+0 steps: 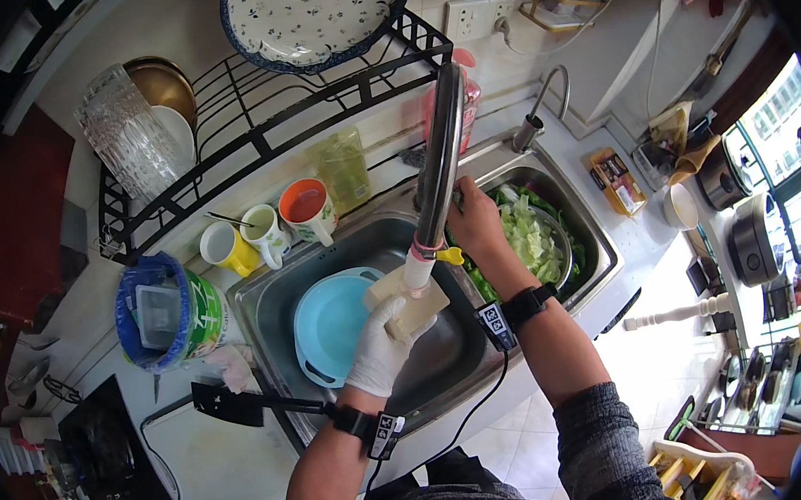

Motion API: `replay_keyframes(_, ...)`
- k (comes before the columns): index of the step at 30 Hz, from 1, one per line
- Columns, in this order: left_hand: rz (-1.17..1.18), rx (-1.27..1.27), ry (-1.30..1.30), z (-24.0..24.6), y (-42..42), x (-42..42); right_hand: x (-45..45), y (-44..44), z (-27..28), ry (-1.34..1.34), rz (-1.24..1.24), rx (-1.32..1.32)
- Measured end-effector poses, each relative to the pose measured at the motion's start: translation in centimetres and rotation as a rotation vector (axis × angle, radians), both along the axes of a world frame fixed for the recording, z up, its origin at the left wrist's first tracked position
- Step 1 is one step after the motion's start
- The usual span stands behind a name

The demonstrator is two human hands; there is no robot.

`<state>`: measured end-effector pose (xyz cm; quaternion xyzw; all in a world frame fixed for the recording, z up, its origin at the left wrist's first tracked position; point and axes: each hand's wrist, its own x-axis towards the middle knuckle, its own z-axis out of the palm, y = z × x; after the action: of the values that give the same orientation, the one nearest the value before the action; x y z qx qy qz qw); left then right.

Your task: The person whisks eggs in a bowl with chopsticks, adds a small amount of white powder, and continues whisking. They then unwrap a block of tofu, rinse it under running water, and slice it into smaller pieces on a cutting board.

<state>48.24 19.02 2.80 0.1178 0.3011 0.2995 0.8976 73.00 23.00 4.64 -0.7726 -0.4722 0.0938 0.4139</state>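
My left hand, in a white glove, holds a pale cream block under the spout of the faucet. The block's material is not plain. Below it, a light blue plastic basin sits in the left basin of the steel sink. My bare right hand reaches beside the faucet, at the near-left side of the right sink basin; its fingertips are partly hidden. Just right of it, cut leafy greens fill a metal bowl, with darker green leaves around the bowl.
Several mugs stand behind the sink, below a black dish rack. At left are a bucket lined with a blue bag, a black cleaver and a white cutting board. A small filter tap rises behind the right basin.
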Motion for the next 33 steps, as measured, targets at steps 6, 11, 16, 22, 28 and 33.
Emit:
replay_keyframes(6,-0.001,-0.004,-0.026,0.6,0.3,0.9,0.0,-0.4,0.5,0.032,0.002,-0.033)
replay_keyframes(11,0.01,-0.002,-0.009,0.0,0.5,1.1,0.1,-1.0,-0.4,0.043,0.014,0.002)
replay_keyframes(16,0.045,-0.048,-0.026,-0.5,0.6,0.9,0.1,-1.2,-1.3,0.045,0.018,0.041)
replay_keyframes(22,0.036,-0.013,0.001,-0.3,0.5,0.7,-1.3,-3.1,1.0,-0.02,-0.094,0.111)
replay_keyframes(28,0.058,0.118,0.124,-0.2,0.4,0.3,-8.9,-9.9,0.8,0.126,0.153,0.115)
replay_keyframes(33,0.045,0.32,0.503,0.6,0.1,1.0,-12.6,-8.1,-3.9,0.745,0.14,0.04)
